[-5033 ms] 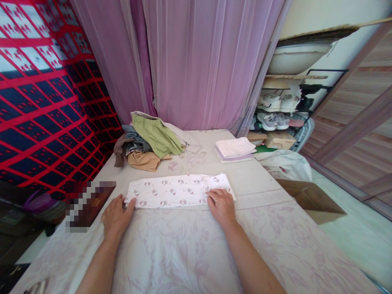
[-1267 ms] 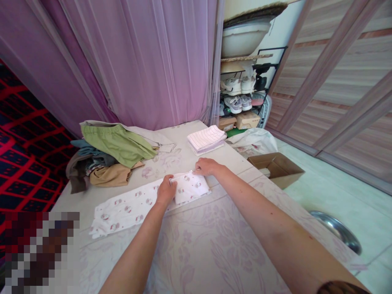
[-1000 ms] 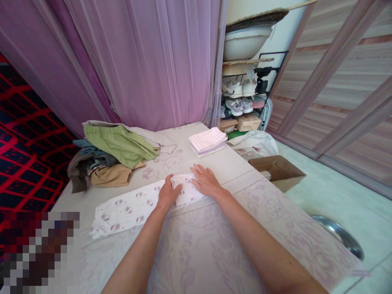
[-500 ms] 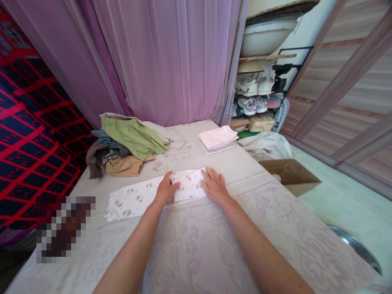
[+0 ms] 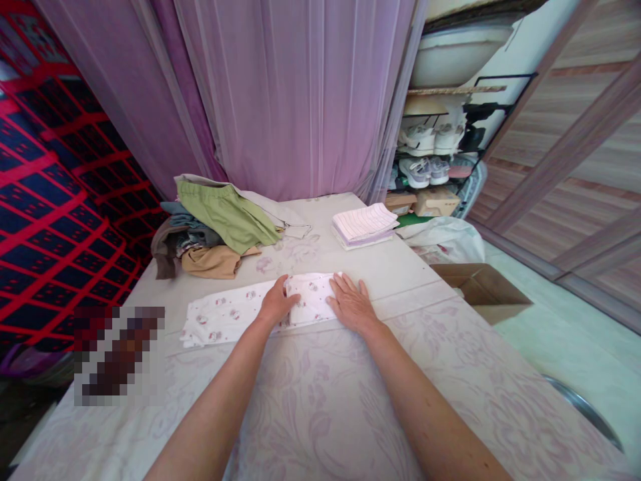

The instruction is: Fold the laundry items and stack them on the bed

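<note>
White printed garment (image 5: 313, 300), dotted with small grey-and-red figures, is laid out as a long, flat strip on a pale cover (image 5: 320, 401) patterned with mauve flowers; its thin cloth is lightly creased, and its right part is doubled over into a rectangle. That rectangle is flanked by both hands: the left hand (image 5: 278, 304) is placed at its inner edge, thumb spread from the fingers, though whether any cloth is pinched cannot be told; the right hand (image 5: 352, 304) is laid flat on the outer end, fingers extended and nothing grasped. Behind the strip's left portion, green elastic-waisted bottoms (image 5: 225, 214) are heaped with a crumpled tan garment (image 5: 213, 262). Beyond the right hand, a squared stack of folded cloth (image 5: 364, 224), striped on top, is set near sheer, pleated purple curtains (image 5: 300, 100).
</note>
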Available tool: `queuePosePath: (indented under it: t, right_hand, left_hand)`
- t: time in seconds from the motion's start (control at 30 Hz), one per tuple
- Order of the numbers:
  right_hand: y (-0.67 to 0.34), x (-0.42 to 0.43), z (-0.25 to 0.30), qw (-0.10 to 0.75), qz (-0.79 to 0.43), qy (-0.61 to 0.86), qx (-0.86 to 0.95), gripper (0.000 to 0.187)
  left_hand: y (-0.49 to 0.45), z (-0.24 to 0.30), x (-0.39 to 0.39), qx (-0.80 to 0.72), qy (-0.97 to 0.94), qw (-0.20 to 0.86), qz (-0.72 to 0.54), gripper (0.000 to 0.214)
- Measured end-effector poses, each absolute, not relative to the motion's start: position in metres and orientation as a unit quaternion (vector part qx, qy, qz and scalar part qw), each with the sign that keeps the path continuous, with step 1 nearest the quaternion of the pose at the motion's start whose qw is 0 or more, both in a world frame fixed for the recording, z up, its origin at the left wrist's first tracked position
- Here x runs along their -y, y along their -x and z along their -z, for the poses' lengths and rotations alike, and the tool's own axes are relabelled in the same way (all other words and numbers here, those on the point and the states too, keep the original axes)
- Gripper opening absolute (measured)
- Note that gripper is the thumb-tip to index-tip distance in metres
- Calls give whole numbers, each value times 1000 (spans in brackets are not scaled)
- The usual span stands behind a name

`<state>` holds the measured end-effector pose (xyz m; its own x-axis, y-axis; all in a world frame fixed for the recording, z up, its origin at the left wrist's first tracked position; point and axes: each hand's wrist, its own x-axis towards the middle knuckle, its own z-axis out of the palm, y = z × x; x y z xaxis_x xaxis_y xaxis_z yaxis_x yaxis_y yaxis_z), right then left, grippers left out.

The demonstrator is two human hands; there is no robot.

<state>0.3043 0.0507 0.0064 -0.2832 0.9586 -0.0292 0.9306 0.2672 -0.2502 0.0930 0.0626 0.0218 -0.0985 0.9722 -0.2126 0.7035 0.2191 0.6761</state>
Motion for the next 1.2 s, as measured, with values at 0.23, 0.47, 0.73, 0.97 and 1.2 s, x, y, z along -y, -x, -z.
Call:
queuePosePath:
  t: [0.23,0.47,0.73,0.97,1.2]
  right_hand:
    - [-308,-53,-3,56,-110,590,798,56]
    - [-298,-48,-16,65,-89,593,798,56]
    - [-286,-49,-8,65,-82,566,818,55]
    - [-310,-46,0,161,-116,535,821,41]
    - [-354,-36,12,252,-140,484,826,21]
  left_hand:
    - [-94,-29,-59,-719,-599,301,-183,69]
    - [-95,-31,-48,-659,-732,86,-146,53]
    - [-97,-13,-43,-587,-803,86,-49,50]
    - [-71,-11,-37,-524,-832,134,-121,39]
    - [-62,-34,-13,-480,-868,106,-70,10]
